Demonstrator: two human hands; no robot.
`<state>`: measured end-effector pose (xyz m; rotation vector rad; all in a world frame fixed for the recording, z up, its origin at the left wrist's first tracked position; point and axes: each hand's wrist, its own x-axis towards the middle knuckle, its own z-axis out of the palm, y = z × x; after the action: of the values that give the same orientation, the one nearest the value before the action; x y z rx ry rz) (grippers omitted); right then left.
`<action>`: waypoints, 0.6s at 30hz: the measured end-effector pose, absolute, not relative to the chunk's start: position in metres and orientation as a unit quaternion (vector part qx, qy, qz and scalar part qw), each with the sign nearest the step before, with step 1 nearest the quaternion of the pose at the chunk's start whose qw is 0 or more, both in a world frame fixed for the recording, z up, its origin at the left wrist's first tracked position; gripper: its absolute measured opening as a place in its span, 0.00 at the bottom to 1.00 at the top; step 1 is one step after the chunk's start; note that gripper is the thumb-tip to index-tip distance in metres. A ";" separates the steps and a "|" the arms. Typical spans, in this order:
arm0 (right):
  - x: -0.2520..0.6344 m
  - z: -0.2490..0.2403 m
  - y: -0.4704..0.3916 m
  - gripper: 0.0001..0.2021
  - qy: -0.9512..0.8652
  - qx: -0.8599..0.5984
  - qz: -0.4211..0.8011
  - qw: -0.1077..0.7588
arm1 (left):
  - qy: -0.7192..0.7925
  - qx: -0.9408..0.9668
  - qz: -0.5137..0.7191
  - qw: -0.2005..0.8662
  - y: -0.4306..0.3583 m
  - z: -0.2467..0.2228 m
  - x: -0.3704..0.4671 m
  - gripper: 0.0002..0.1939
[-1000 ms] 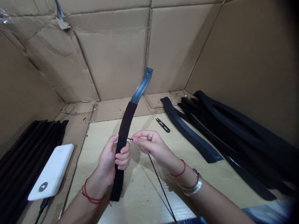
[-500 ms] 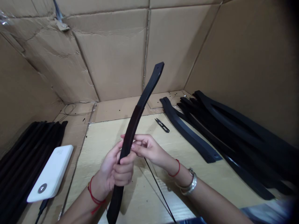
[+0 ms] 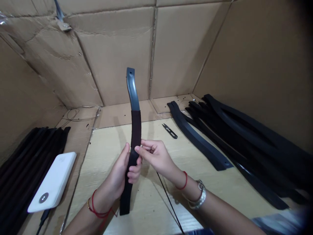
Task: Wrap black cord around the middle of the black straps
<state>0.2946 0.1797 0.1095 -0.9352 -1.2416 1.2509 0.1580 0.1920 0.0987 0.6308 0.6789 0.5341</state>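
Observation:
A long, curved black strip [image 3: 133, 89] stands nearly upright over the middle of the table, with a small hole at its top end. A dark brown, matte sleeve or wrapping [image 3: 136, 125] covers its middle part. My left hand [image 3: 122, 173] is closed around the strip below that band, its thumb along the left edge. At the right edge, my right hand [image 3: 153, 155] pinches the strip, thumb on its face and forefinger partly behind. A thin black cord [image 3: 168, 200] runs from beneath my right hand to the near table edge; its upper end is hidden.
Small black thread snips [image 3: 170, 131] lie beyond my right hand. Curved black strips [image 3: 198, 137] are piled on the right, and more dark strips [image 3: 31, 163] on the left. A white power bank [image 3: 52, 182] with a cable lies on the left. Cardboard walls [image 3: 117, 55] surround the table.
The strip has swung from leaning right to nearly upright, its top moving left and its face turning toward me. The right thumb now rests on the strip's face.

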 end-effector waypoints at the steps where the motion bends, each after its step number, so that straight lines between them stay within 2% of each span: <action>1: 0.295 0.110 0.181 0.12 -0.525 -0.388 0.539 0.533 | 0.309 0.292 0.241 0.873 0.194 0.100 0.156 0.31; 5: 0.304 0.115 0.184 0.14 -0.547 -0.352 0.571 0.502 | 0.259 0.252 0.190 0.913 0.200 0.106 0.148 0.32; 11: 0.315 0.118 0.187 0.10 -0.530 -0.341 0.607 0.484 | 0.162 0.223 0.226 0.934 0.201 0.105 0.138 0.33; 16: 0.310 0.115 0.183 0.18 -0.529 -0.290 0.652 0.460 | 0.070 0.222 0.100 0.967 0.196 0.084 0.141 0.35; 18: 0.307 0.111 0.183 0.18 -0.522 -0.273 0.665 0.460 | 0.068 0.228 0.075 0.968 0.196 0.081 0.145 0.35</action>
<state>0.3073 0.1825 0.1115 -0.6713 -1.2845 1.6373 0.1445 0.1957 0.0809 0.4613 0.1379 0.1512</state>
